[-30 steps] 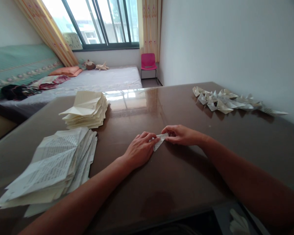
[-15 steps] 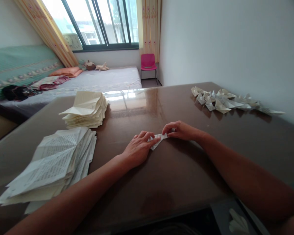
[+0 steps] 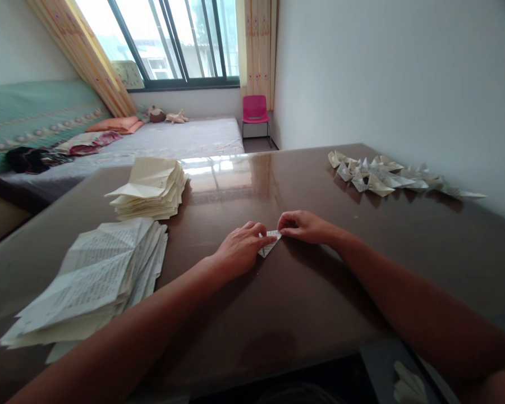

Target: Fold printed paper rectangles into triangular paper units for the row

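Note:
A small piece of folded paper point(image 3: 270, 245) with printed text lies on the brown table, its point toward me. My left hand point(image 3: 240, 249) holds it down from the left, thumb over the paper and fingers curled at its upper edge. At the paper's right corner, my right hand point(image 3: 302, 226) has thumb and index finger pinched together on the edge. Part of the paper is hidden under the left fingers.
Left of my hands lie a stack of printed sheets point(image 3: 96, 275) and, behind it, a stack of yellowish sheets point(image 3: 149, 188). Several folded paper shapes point(image 3: 379, 175) sit at the far right by the wall. A bed point(image 3: 193, 134) and a pink chair point(image 3: 255, 110) stand beyond the table point(image 3: 252, 314).
The paper's right corner is folded inward, so the piece looks narrower and more triangular. My right hand has shifted slightly left, and my left hand still presses the paper.

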The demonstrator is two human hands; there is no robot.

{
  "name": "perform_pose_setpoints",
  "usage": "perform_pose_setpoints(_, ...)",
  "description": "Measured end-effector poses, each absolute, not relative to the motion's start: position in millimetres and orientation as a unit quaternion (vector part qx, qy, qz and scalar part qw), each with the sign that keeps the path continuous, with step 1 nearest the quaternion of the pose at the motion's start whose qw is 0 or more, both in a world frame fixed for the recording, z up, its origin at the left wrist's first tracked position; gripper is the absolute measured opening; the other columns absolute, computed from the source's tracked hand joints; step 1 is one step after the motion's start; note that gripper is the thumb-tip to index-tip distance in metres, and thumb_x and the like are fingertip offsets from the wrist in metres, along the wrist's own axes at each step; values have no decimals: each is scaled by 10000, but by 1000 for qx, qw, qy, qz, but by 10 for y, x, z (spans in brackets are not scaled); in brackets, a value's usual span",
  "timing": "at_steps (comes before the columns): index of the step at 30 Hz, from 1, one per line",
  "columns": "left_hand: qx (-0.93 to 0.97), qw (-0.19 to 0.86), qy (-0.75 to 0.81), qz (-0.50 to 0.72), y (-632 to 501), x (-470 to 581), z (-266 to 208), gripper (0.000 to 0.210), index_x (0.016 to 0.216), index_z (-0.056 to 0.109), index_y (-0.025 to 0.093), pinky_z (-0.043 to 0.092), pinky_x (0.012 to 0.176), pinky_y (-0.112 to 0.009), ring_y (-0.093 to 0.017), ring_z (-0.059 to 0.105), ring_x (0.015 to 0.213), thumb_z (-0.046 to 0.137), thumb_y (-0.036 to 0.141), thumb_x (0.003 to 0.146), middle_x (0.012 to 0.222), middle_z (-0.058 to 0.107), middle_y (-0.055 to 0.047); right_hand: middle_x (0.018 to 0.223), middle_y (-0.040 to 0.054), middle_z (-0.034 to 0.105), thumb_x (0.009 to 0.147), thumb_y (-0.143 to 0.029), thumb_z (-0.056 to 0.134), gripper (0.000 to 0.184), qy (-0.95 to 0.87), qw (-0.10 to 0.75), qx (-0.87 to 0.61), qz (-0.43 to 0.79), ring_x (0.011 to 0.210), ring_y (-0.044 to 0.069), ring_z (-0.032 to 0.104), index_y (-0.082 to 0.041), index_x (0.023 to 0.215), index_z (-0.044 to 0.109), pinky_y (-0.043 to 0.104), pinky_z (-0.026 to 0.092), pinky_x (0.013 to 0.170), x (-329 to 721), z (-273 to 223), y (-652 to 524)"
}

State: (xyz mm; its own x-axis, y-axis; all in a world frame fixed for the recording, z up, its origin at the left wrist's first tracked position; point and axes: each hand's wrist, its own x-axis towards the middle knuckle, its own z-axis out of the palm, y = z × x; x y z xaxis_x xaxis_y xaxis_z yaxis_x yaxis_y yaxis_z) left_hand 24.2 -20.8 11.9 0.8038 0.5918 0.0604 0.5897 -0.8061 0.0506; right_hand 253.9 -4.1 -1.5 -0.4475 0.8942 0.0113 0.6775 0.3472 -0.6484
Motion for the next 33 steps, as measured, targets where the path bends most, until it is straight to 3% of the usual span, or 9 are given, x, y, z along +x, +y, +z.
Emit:
perform_pose_setpoints(10,951,-56,302,33,-266,288,62,396,1322,433,329,437,732,-295,-200,483,953,385,241,939,1060,548,-46,777,-5,662,774,-226,596,140,-787,179,-537,247,701,129,595,-209,910,626,214,417,623,2465,-36,-58)
perform_pose_setpoints(20,948,-55,313,25,-226,316,74,360,1291,447,362,420,701,-298,-208,461,971,378,278,947,1064,534,-35,845,12,653,792,-216,563,104,-802,144,-555,165,736,138,576,-223,853,646,233,393,639,2417,-16,-80)
perform_pose_setpoints(25,945,-41,324,26,-246,326,79,385,1308,446,371,420,721,-309,-221,456,999,393,283,937,1092,532,-44,867,30,635,805,-256,588,77,-796,155,-565,155,755,145,572,-209,846,632,250,405,676,2532,-41,-22)
perform_pose_setpoints(33,942,-25,335,25,-259,338,91,436,1336,429,377,426,761,-308,-219,454,1009,419,253,918,1108,534,-50,896,44,615,799,-352,630,198,-826,176,-514,151,869,178,556,-195,921,623,286,421,773,2605,-101,9)
